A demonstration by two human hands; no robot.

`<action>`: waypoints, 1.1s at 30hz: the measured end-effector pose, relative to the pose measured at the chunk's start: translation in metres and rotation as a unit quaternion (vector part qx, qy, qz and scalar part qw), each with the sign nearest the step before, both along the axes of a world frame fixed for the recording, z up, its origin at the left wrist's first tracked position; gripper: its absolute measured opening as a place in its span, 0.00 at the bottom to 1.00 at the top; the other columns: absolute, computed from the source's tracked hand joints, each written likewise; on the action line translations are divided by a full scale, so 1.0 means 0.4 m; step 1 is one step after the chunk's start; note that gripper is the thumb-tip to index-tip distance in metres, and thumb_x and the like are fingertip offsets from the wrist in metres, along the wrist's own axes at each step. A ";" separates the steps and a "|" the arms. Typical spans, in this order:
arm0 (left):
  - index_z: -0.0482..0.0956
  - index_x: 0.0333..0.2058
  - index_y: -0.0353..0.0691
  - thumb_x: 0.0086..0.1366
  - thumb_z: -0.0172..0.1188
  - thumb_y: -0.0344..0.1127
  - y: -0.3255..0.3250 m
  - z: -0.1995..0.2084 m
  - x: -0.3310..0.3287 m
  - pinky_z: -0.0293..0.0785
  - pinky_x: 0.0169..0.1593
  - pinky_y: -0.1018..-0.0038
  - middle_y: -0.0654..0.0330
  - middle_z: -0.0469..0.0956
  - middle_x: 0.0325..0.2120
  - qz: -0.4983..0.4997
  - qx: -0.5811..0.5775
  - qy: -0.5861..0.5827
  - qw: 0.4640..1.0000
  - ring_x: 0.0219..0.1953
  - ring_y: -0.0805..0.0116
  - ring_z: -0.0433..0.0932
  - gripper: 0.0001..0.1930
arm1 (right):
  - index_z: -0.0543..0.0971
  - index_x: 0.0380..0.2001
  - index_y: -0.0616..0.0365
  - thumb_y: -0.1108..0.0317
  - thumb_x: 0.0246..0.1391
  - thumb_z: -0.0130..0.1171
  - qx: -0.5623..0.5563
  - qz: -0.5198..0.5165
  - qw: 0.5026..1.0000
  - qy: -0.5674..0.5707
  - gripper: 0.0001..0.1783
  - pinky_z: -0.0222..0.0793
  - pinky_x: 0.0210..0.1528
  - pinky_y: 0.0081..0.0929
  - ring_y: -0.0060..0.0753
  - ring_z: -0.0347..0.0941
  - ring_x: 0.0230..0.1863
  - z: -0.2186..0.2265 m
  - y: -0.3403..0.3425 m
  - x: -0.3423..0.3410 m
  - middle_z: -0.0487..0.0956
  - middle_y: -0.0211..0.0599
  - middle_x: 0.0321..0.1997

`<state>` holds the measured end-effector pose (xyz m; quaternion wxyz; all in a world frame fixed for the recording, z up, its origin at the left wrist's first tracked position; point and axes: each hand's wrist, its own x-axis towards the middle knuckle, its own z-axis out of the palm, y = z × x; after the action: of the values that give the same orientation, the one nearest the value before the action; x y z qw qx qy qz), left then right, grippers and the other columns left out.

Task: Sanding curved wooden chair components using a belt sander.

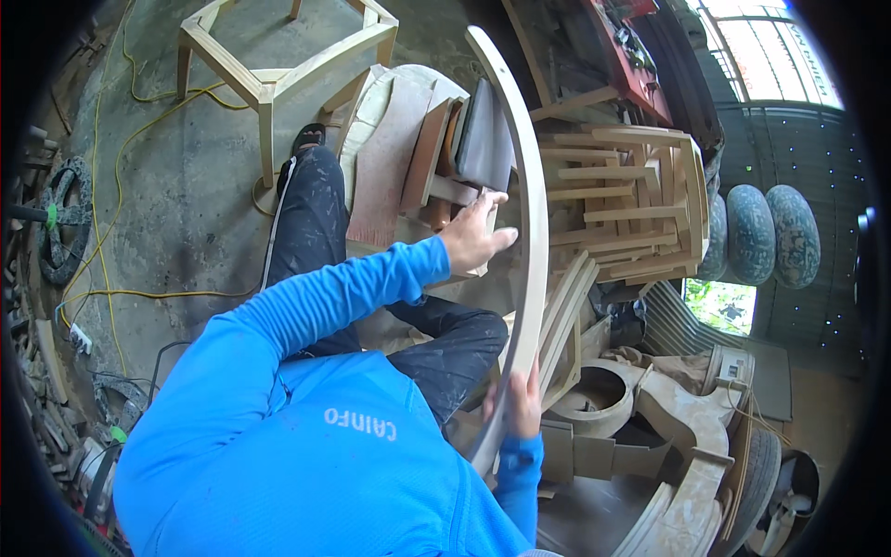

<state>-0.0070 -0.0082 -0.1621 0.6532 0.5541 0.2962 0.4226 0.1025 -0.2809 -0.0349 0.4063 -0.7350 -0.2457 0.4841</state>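
A long, curved strip of pale wood (531, 204) stretches from beside my body up past the workpieces in front of me. Low on the strip, my right hand (524, 408) is closed around it, some fingers hidden behind the wood. My left hand (476, 239) is just left of the strip's middle, fingers stretched out and thumb apart, holding nothing. Beyond that hand are a grey, smooth-faced block (484, 139) and a brown wooden board (429, 153). A reddish-brown sheet (390, 158) lies beside them.
An unfinished wooden frame with legs (266, 93) stands at the far left. Stacked wooden frames (640, 200) are on the right, with carved wooden parts (682, 408) nearer. A yellow cord (176, 294) crosses the concrete floor. Rolled bundles (750, 234) sit by the far-right wall.
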 end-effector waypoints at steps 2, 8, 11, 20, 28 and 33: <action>0.52 0.71 0.32 0.68 0.66 0.46 0.002 0.036 0.031 0.62 0.71 0.58 0.33 0.64 0.65 -0.072 -0.172 -0.017 0.982 0.70 0.45 0.64 0.43 | 0.40 0.79 0.41 0.54 0.72 0.51 -0.014 -0.061 0.998 0.033 0.43 0.73 0.19 0.31 0.35 0.75 0.18 0.028 -0.175 -0.028 0.76 0.43 0.25; 0.47 0.72 0.29 0.63 0.68 0.46 -0.095 0.032 0.160 0.54 0.75 0.59 0.32 0.57 0.68 -0.002 -0.090 0.012 0.996 0.72 0.40 0.58 0.50 | 0.49 0.77 0.46 0.56 0.66 0.62 -0.050 -0.139 0.989 0.014 0.45 0.72 0.16 0.30 0.34 0.75 0.17 0.105 -0.526 -0.012 0.77 0.41 0.24; 0.42 0.73 0.29 0.64 0.65 0.45 -0.142 0.090 0.164 0.47 0.78 0.58 0.35 0.51 0.70 0.005 0.009 0.031 0.999 0.75 0.41 0.49 0.51 | 0.49 0.78 0.47 0.58 0.62 0.68 -0.066 -0.137 0.986 -0.073 0.50 0.72 0.16 0.30 0.33 0.73 0.16 0.202 -0.599 0.016 0.77 0.39 0.26; 0.41 0.75 0.31 0.71 0.59 0.50 -0.088 0.146 0.127 0.57 0.74 0.57 0.37 0.49 0.74 -0.068 -0.023 -0.041 0.997 0.72 0.43 0.60 0.48 | 0.56 0.77 0.52 0.80 0.58 0.59 -0.027 -0.007 0.934 -0.355 0.46 0.72 0.22 0.25 0.23 0.73 0.20 0.316 -0.272 0.030 0.81 0.34 0.30; 0.52 0.71 0.28 0.71 0.58 0.48 0.009 0.125 -0.032 0.59 0.73 0.56 0.34 0.57 0.70 -0.018 -0.044 -0.080 0.996 0.71 0.40 0.61 0.41 | 0.56 0.76 0.49 0.67 0.62 0.60 0.013 0.208 0.816 -0.539 0.41 0.78 0.41 0.44 0.60 0.85 0.41 0.106 0.258 0.134 0.82 0.64 0.47; 0.58 0.69 0.37 0.73 0.59 0.44 0.039 0.012 -0.091 0.72 0.64 0.57 0.44 0.64 0.66 0.027 -0.074 -0.047 0.996 0.69 0.47 0.65 0.33 | 0.55 0.76 0.42 0.66 0.61 0.57 0.020 0.289 0.763 -0.578 0.42 0.77 0.45 0.54 0.71 0.80 0.47 -0.039 0.724 0.184 0.80 0.68 0.52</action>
<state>-0.0435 0.0073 -0.1572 0.6943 0.4754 0.3102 0.4425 0.1759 0.0086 -0.0506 0.0429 -0.7614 -0.6443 0.0569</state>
